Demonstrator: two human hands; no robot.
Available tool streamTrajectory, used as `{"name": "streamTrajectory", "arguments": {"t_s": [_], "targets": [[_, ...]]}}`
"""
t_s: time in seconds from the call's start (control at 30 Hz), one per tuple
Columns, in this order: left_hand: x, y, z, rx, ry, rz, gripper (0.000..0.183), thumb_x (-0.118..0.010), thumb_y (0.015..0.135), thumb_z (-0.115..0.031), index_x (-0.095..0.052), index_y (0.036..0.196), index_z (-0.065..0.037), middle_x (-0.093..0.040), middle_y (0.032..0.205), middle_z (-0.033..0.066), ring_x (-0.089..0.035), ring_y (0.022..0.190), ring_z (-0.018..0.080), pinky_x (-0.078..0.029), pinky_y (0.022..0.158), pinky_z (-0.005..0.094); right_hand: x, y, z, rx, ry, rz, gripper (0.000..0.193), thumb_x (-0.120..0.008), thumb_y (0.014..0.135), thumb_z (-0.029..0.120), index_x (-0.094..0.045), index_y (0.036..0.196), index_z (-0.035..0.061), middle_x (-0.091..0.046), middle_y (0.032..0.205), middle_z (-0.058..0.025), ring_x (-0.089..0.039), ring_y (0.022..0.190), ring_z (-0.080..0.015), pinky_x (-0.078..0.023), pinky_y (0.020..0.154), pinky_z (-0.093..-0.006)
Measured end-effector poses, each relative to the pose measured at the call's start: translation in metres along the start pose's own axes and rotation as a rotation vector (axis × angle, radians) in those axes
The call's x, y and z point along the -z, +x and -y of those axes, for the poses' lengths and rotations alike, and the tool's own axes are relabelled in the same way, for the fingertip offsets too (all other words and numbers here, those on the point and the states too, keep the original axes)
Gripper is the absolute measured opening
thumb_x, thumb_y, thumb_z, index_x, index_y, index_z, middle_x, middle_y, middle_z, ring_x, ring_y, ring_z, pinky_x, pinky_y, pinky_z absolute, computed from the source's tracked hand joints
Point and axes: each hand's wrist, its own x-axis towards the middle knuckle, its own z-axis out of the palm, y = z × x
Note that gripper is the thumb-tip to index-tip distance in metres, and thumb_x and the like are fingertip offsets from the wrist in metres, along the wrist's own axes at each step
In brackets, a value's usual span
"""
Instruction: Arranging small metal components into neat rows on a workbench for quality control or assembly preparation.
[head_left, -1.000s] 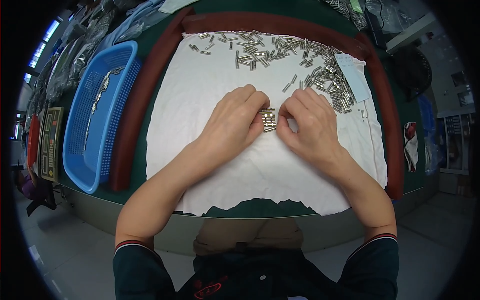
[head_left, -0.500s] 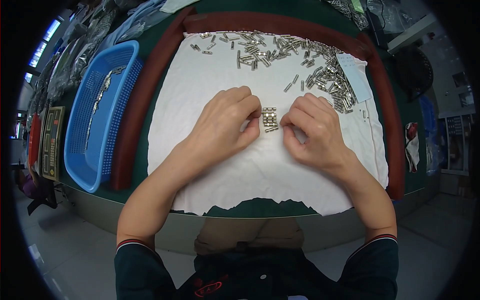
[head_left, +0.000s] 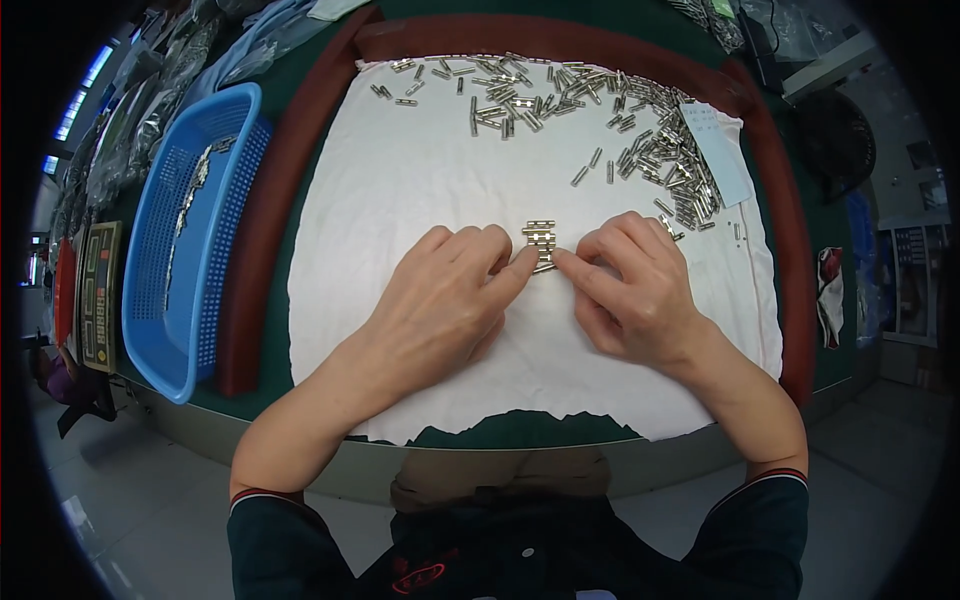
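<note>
A short block of metal watch-band links (head_left: 541,236) lies on the white cloth (head_left: 400,170), its silver and gold-coloured pieces set in rows. My left hand (head_left: 445,285) presses its index fingertip against the block's lower left side, with the other fingers curled under. From the right, my right hand (head_left: 635,280) meets the lower right side with its index fingertip, its remaining fingers bent. The block's lowest pieces are partly covered by the two fingertips. Beyond my right hand are many loose links (head_left: 690,185), spread along the cloth's far and right edges.
A dark red padded rim (head_left: 540,42) borders the cloth at the far side, left and right. Outside it on the left stands a blue plastic basket (head_left: 150,330) holding metal strips. A pale blue card (head_left: 718,160) lies at the right, touching the loose links.
Both hands have shifted from beside the block onto its lower sides, index fingers now stretched toward each other. The whole view has tilted slightly.
</note>
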Motion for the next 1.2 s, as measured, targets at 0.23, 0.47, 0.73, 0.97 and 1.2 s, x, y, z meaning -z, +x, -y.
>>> {"name": "streamTrajectory", "arguments": {"t_s": [0.23,0.47,0.73,0.97,1.2], "targets": [[0.002,0.000,0.000,-0.032,-0.041,0.044,0.050,-0.065,0.065,0.007,-0.065,0.113,-0.006,-0.053,0.091,0.0081,-0.052,0.079,0.0220,-0.041,0.070,0.0349,0.006,0.001,0.001,0.009,0.034,0.046,0.038,-0.064,0.056,-0.002,-0.069,0.093,0.0042,-0.056,0.079,-0.0043,-0.052,0.072,-0.0221,-0.039,0.061,-0.0335],[0.000,0.002,0.001,0.049,-0.079,-0.072,0.050,-0.061,0.063,0.010,-0.067,0.111,-0.004,-0.055,0.090,0.0093,-0.052,0.077,0.0231,-0.042,0.070,0.0345,0.000,0.003,-0.001,-0.048,0.008,-0.022,0.036,-0.064,0.059,-0.002,-0.068,0.094,0.0023,-0.055,0.080,-0.0059,-0.053,0.075,-0.0231,-0.040,0.063,-0.0336],[-0.003,0.002,0.004,0.016,-0.073,-0.050,0.050,-0.060,0.064,0.011,-0.066,0.112,-0.002,-0.056,0.091,0.0098,-0.053,0.077,0.0241,-0.044,0.071,0.0351,0.003,0.002,-0.001,-0.047,0.012,0.016,0.040,-0.063,0.060,-0.004,-0.069,0.098,0.0013,-0.057,0.081,-0.0073,-0.053,0.073,-0.0239,-0.041,0.063,-0.0340],[-0.005,0.004,0.004,0.050,-0.084,-0.125,0.052,-0.060,0.064,0.011,-0.065,0.114,-0.001,-0.054,0.093,0.0111,-0.054,0.082,0.0256,-0.045,0.075,0.0359,0.000,0.004,0.002,-0.093,0.008,-0.017,0.040,-0.061,0.061,-0.006,-0.069,0.100,0.0007,-0.057,0.084,-0.0086,-0.053,0.076,-0.0243,-0.042,0.065,-0.0349],[-0.005,0.004,0.005,0.047,-0.075,-0.071,0.052,-0.057,0.065,0.013,-0.062,0.115,0.001,-0.053,0.097,0.0123,-0.053,0.088,0.0264,-0.042,0.077,0.0358,0.001,0.003,0.001,-0.084,0.009,0.028,0.043,-0.060,0.063,-0.006,-0.067,0.105,-0.0002,-0.058,0.087,-0.0096,-0.054,0.079,-0.0257,-0.042,0.068,-0.0363]]}}
